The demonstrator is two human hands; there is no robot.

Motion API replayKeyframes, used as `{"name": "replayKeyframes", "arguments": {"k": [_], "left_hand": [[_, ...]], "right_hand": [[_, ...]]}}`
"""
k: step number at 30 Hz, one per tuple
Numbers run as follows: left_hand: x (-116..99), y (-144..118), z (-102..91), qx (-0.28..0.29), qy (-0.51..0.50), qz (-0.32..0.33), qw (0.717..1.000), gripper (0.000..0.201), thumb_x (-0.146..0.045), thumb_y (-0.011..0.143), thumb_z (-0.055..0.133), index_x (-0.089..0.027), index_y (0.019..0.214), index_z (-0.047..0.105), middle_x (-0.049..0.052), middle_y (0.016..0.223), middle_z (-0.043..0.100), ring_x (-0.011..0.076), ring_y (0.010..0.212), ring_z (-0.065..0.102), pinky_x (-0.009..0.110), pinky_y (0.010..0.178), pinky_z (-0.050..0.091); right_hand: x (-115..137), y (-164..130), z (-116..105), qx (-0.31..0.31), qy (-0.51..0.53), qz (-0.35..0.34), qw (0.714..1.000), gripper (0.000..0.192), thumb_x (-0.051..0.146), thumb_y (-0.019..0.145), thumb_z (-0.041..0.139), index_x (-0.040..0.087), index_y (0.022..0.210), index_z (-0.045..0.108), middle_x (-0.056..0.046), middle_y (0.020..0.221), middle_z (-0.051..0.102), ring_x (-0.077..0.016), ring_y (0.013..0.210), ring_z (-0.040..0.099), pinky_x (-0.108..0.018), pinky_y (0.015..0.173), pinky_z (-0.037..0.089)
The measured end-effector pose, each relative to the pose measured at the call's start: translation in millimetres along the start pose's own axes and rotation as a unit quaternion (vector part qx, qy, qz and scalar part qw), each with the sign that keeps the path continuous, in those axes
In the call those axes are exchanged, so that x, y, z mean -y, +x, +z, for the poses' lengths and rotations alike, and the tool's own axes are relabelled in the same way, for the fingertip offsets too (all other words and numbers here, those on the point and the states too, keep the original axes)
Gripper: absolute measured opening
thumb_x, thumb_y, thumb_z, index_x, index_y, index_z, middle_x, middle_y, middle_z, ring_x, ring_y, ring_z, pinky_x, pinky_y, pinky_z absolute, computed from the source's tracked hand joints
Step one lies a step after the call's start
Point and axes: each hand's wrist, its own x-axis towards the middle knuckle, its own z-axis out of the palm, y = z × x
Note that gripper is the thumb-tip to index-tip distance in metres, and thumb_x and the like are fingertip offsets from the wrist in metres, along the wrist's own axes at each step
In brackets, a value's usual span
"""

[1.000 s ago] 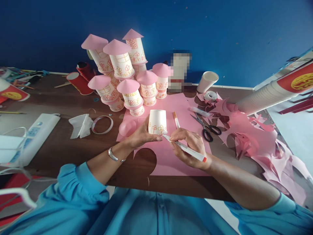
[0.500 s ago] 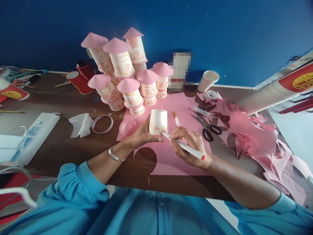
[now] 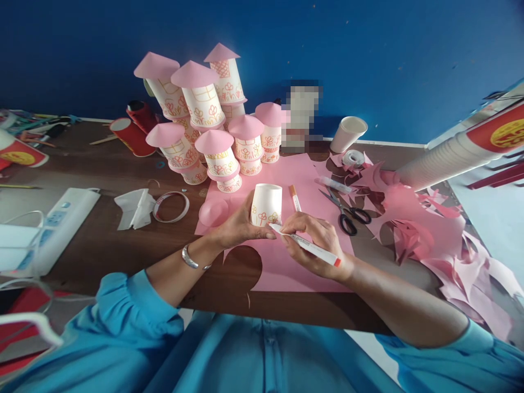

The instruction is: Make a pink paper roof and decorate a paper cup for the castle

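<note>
A white paper cup with flowers drawn round its lower part stands upside down over the pink paper sheet. My left hand is closed round the cup's left side, thumb along its bottom edge. In my right hand is a white marker with a red end, held like a pen. Its tip touches or nearly touches the cup's lower edge, close to my left thumb. Behind my right fingers an orange-capped marker lies on the pink sheet.
Decorated cup towers with pink cone roofs stand behind. Scissors, pink scraps, a white cup and a long cup stack are on the right. Leftward lie a tape ring, crumpled white paper and a power strip.
The cup has turned slightly in my left hand, its flowers shifting. The marker tip has moved a little left and down along the cup's lower edge.
</note>
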Motion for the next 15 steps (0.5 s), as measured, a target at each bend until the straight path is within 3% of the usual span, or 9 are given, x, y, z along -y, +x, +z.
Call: {"name": "replayKeyframes", "arguments": {"k": [6,15], "left_hand": [[-0.5,1.5,-0.4,0.01,-0.011,0.013,1.0,0.092,-0.041,0.066,0.096,-0.026,0.143,0.047,0.001,0.097,0.059,0.0164,0.084,0.057,0.029,0.071,0.05],[17.2,3.7,-11.9,-0.03,-0.065,0.054,0.996,0.076,-0.047,0.063,0.097,-0.029,0.126,0.058,0.002,0.107,0.065,0.0219,0.098,0.062,0.037,0.086,0.051]], "right_hand": [[2.3,-0.7,-4.6,0.003,0.029,0.017,0.999,0.01,0.016,0.097,0.062,0.024,0.102,0.061,-0.001,0.082,0.072,-0.0154,0.072,0.071,-0.028,0.064,0.057],[-5.6,-5.6,-6.6,-0.108,0.099,0.114,0.983,0.014,0.031,0.102,0.064,0.025,0.114,0.062,-0.002,0.089,0.065,-0.0152,0.071,0.065,-0.03,0.059,0.054]]}}
